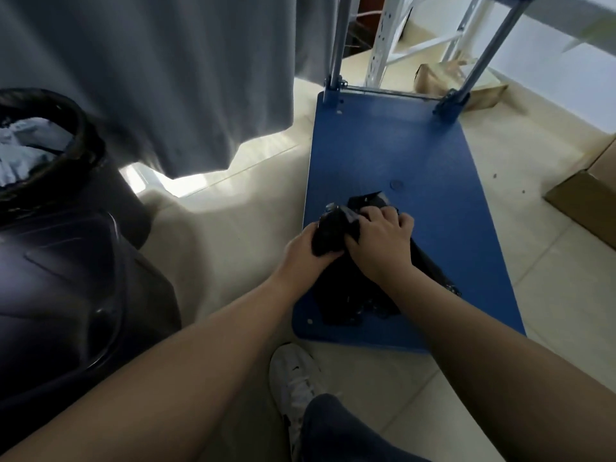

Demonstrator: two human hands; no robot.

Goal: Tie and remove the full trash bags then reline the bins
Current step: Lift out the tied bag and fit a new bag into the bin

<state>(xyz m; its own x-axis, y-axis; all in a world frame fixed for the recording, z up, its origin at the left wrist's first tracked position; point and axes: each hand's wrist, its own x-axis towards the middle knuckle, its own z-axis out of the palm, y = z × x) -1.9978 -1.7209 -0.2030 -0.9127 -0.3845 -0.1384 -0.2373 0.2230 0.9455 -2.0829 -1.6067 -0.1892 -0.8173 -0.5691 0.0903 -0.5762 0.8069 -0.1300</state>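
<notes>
A bundle of black trash bags (353,295) lies on the near end of a blue platform cart (393,145). My left hand (308,250) grips a rolled part of the black plastic from the left. My right hand (381,238) has its fingers curled over the same plastic from above. At the far left stands a dark round bin (83,168), lined with a black bag and holding pale blue and white waste (23,151). Another dark rounded bin or lid (66,295) sits in front of it.
A grey curtain (150,68) hangs behind the bins. The cart's metal handle posts (336,45) rise at its far end, with white shelving and brown paper bags (436,78) behind. A cardboard box (586,201) sits at the right. My white shoe (293,378) is on the tiled floor.
</notes>
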